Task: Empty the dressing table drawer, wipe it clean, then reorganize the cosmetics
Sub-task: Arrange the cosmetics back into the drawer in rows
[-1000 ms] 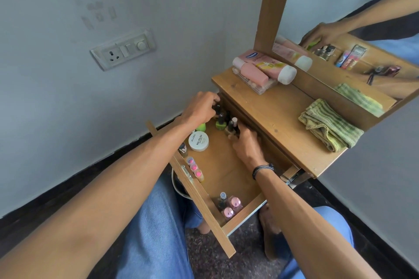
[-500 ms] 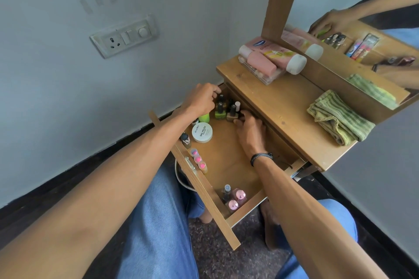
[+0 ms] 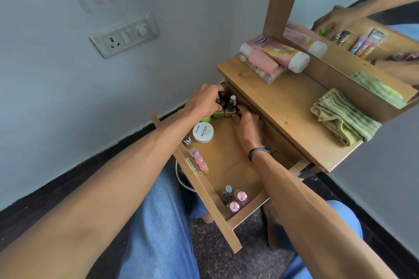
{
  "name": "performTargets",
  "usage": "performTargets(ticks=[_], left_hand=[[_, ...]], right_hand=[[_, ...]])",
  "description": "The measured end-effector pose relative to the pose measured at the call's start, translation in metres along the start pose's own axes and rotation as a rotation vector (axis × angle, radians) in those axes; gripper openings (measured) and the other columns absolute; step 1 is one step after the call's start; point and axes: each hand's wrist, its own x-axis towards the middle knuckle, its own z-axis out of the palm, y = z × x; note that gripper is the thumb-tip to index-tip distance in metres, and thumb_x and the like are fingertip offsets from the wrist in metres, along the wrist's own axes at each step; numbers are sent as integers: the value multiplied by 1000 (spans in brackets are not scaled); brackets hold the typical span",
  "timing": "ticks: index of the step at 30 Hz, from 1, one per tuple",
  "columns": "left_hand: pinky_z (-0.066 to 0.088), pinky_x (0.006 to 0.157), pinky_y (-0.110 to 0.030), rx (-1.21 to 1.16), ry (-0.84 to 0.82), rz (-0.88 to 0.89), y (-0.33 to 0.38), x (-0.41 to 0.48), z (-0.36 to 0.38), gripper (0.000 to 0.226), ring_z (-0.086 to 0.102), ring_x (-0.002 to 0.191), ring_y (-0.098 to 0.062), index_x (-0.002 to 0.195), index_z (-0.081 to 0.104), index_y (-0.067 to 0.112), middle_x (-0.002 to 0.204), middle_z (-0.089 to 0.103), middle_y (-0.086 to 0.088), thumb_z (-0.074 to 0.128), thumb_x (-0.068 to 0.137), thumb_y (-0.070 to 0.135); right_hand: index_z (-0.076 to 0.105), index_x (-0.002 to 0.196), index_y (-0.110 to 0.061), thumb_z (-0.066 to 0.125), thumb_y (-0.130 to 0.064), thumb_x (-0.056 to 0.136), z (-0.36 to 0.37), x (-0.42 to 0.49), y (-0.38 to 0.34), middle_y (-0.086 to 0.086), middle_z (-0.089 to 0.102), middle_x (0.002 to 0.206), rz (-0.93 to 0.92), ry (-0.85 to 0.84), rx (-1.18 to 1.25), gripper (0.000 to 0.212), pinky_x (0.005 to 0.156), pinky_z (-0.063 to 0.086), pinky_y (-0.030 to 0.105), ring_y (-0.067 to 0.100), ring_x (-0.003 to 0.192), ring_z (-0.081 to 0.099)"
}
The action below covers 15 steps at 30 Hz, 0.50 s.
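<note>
Grouping nail polish bottles (image 3: 230,107) in the drawer (image 3: 231,163) far corner: left hand (image 3: 204,101) grasps caps; right hand (image 3: 247,128) grip unclear.

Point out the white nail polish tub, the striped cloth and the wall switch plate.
white nail polish tub (image 3: 203,133): head view, centre of its lid.
striped cloth (image 3: 341,115): head view, middle of the top fold.
wall switch plate (image 3: 127,35): head view, on the rocker switch.
</note>
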Motion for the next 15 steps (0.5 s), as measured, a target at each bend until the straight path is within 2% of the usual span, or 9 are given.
performTargets(ticks=[4,7,12,15], left_hand=[[54,89,-40,-11,12,20,-4,-1,1,57,66,108,-26,134,61,16,120,70,-8,83,81,12],[56,88,-43,-1,1,37,-6,-3,0,54,66,108,-27,131,61,17,121,69,-9,83,81,10],[56,86,-43,14,-10,48,-4,-3,-2,45,66,105,-26,122,64,18,120,69,-9,82,82,9],[54,76,-37,40,-27,58,-1,-1,-3,39,66,96,-24,117,65,19,116,69,-8,80,83,7]], right_hand=[[57,131,-24,59,-19,96,3,-3,4,6,72,116,9,8,73,36,85,52,35,31,108,67],[49,140,-33,61,-21,94,1,-3,1,4,69,125,-27,1,96,49,92,55,41,29,113,65],[44,146,-35,67,-28,93,1,-2,-1,4,68,127,-71,5,103,58,88,56,43,29,113,65],[43,148,-31,69,-34,94,1,-2,-3,7,66,124,-82,10,137,61,86,55,41,30,109,64]])
